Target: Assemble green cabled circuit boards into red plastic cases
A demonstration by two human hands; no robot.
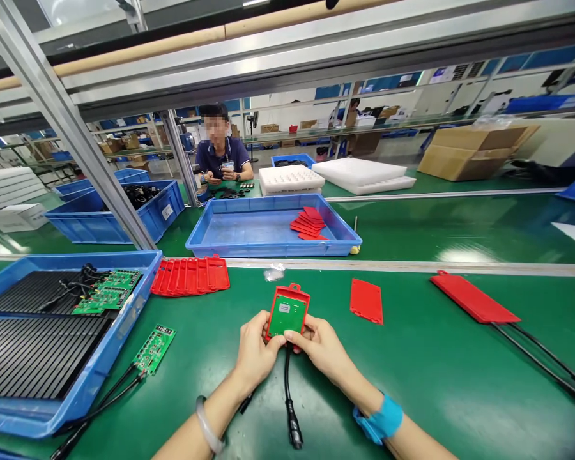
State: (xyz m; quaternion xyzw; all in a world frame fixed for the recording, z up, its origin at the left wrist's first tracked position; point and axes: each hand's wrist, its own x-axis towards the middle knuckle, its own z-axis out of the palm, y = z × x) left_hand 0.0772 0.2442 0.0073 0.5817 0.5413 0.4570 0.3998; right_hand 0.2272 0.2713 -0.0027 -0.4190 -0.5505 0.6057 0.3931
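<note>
Between my two hands is a red plastic case [294, 292] with a green circuit board [284, 317] set inside it. My left hand [257, 348] grips its left side, thumb at the lower edge. On the other side my right hand [320, 345] holds the case, its thumb pressed on the board's lower edge. A black cable [292, 415] with a plug end hangs from the bottom toward me. To the right lies a flat red cover [367, 301]. A row of red cases [190, 276] overlaps at the left. Another circuit board [154, 349] with black cables lies left of my hands.
At the left, a blue tray [71, 397] holds black ribbed parts and circuit boards. Ahead, another blue tray [230, 248] contains red covers. A closed red case [474, 297] with cables lies right. A metal post [71, 128] rises left, and a co-worker [222, 153] sits across.
</note>
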